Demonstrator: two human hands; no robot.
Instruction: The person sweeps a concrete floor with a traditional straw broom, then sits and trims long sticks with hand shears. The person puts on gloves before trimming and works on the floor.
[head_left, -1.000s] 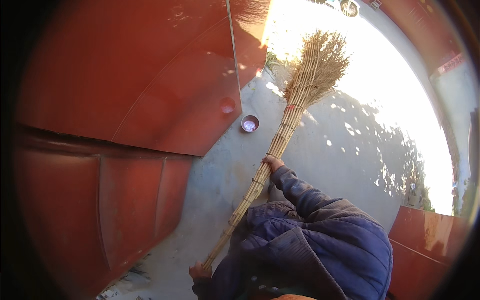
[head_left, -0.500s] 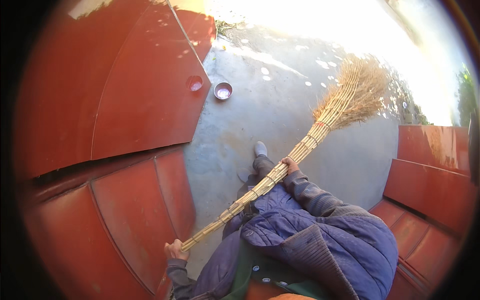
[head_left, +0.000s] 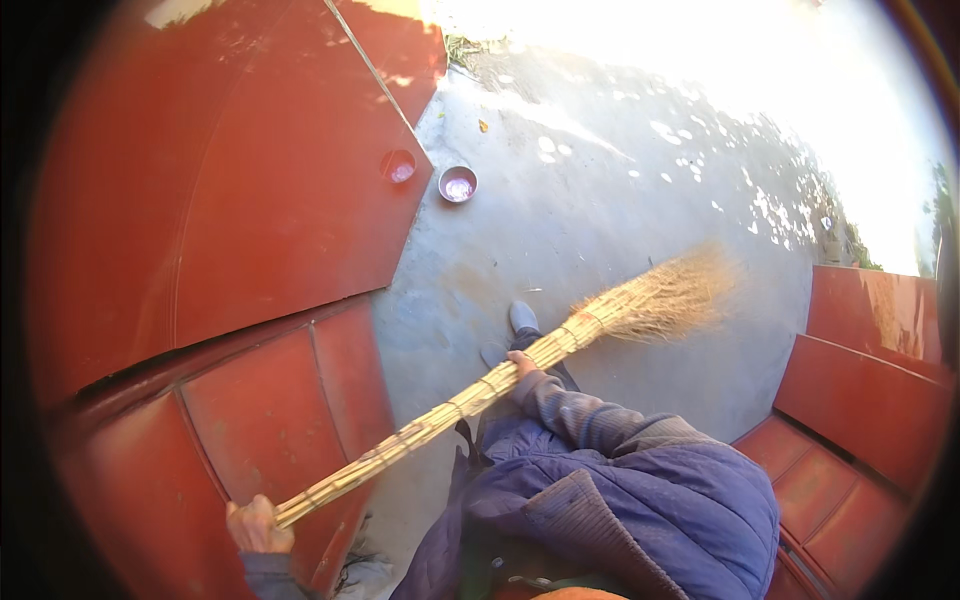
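since the frame before, the bushy end of the broom [head_left: 460, 405] has swung down toward the person, and both hands have moved left and a bit lower.

the fingers of the left hand [head_left: 258, 525] are closed around the thin end of the stick, at the lower left of the frame. the fingers of the right hand [head_left: 523, 368] are wrapped around the stick too, near the middle of the frame. the broom is long, so the hands are well apart, maybe to keep it steady. the right hand is nearer the heavy end and seems to carry most of the load, while the left hand can tip and turn the other end.

the broom lies slanting across the frame, from lower left to right of the middle. dark bands go around its sticks, and they look like they keep the bundle tight. the bristles [head_left: 665, 300] are blurry, so i cannot tell if they touch the gray floor [head_left: 620, 210].

under the stick, one shoe [head_left: 521, 317] pokes out. the puffy purple vest [head_left: 660, 500] fills the lower middle. farther off, a round bowl [head_left: 458, 184] sits by the corner of the big red panel [head_left: 270, 200] at upper left, perhaps to be out of the way. more red panels [head_left: 865, 375] stand at the lower right.
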